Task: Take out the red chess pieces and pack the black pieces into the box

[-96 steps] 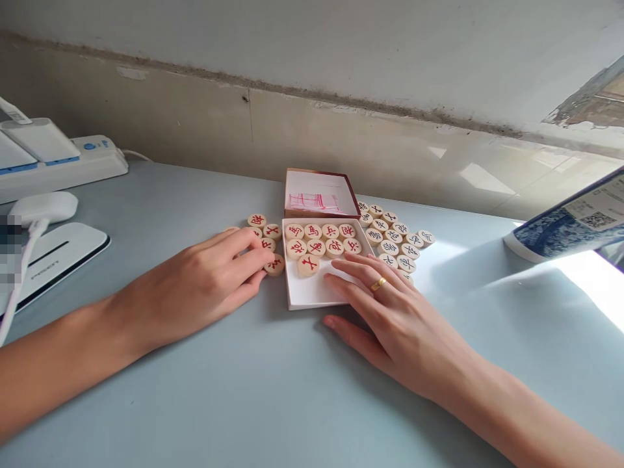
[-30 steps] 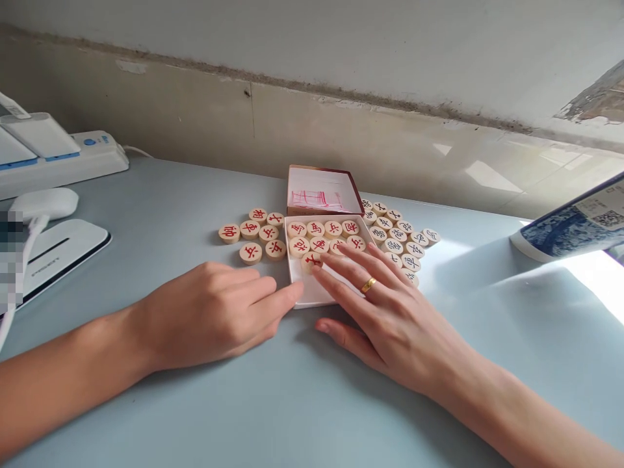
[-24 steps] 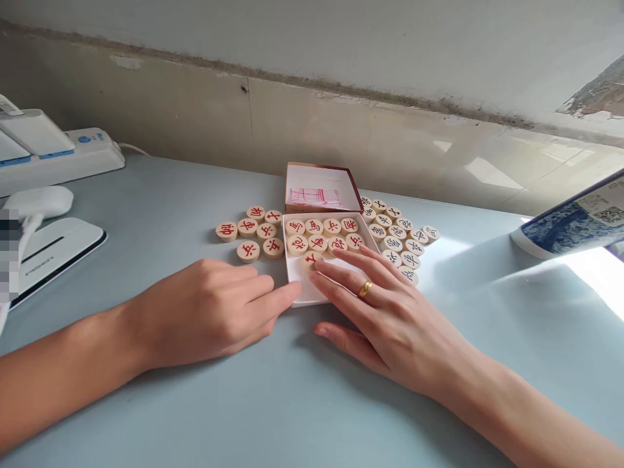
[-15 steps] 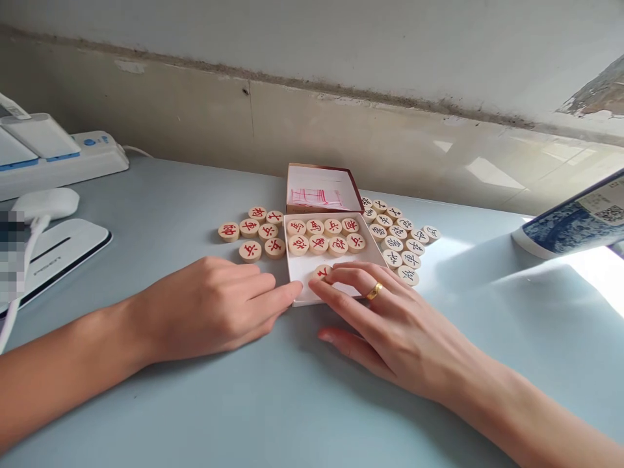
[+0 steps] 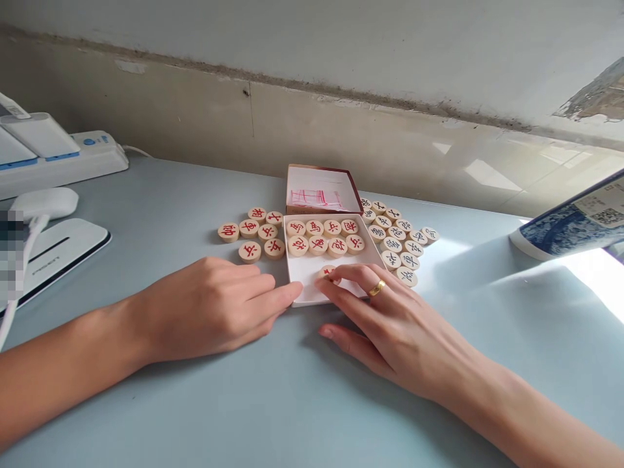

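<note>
A white shallow box (image 5: 295, 296) holds two rows of round wooden Chinese chess pieces (image 5: 318, 244) with red characters. My left hand (image 5: 219, 309) lies at its near left corner, fingers folded together and index fingertip against the rim. Inside the near part of the box, my right hand (image 5: 385, 312), wearing a gold ring, has its index and middle fingertips on a single red Chinese chess piece (image 5: 325, 271). The fingers partly cover that piece. The right thumb stays apart, outside the box.
Loose red pieces (image 5: 249, 227) lie left of the box; black-character pieces (image 5: 400, 243) cluster on the right. Behind stands the brown-edged lid (image 5: 319, 179) against the box. A blue patterned cylinder (image 5: 560, 227) is at right, a power strip (image 5: 104, 153) at left.
The single red piece under my right fingertips has slid slightly to the right inside the box. My left hand has stayed at the corner.
</note>
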The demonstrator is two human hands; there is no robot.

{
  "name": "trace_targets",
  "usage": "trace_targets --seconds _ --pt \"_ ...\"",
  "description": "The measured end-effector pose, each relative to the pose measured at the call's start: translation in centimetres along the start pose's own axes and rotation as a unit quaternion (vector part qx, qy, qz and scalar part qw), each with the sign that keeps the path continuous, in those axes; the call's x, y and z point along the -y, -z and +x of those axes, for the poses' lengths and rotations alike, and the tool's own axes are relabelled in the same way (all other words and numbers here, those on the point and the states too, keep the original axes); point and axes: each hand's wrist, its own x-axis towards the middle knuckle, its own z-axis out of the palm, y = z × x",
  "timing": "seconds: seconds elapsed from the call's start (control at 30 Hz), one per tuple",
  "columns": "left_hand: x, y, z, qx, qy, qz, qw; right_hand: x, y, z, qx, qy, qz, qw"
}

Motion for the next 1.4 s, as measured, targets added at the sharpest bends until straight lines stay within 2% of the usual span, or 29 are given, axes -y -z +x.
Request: trace_targets --seconds 0.2,0.43,0.67,0.83,0.93,1.1,1.4 --pt "0.0 0.0 0.1 0.006 0.002 -0.005 1.000 0.0 -0.1 -0.2 -0.017 0.005 -0.011 1.000" --pt "0.0 0.0 0.2 -0.004 -0.001 -0.003 1.000 -0.1 0.2 -0.1 -0.063 -0.006 -0.017 0.998" --pt "0.0 0.0 0.3 -0.005 -0.001 0.006 1.000 0.2 0.5 -0.3 -0.113 0.014 0.026 0.993" --pt "-0.1 0.1 0.3 -0.012 0.003 0.019 1.000 0.4 0.9 0.0 -0.110 0.045 0.072 0.990" --pt "-0.2 0.4 0.5 -0.044 -0.001 0.020 0.999 0.5 1.0 0.0 -0.102 0.061 0.089 0.989" --pt "-0.5 1.1 0.8 -0.099 -0.012 -0.032 0.995 0.9 1.1 -0.3 -0.095 0.075 0.109 0.987" --pt "-1.6 1.6 0.5 -0.096 0.002 -0.133 0.986 1.6 1.4 -0.2 -0.105 0.071 0.168 0.978"
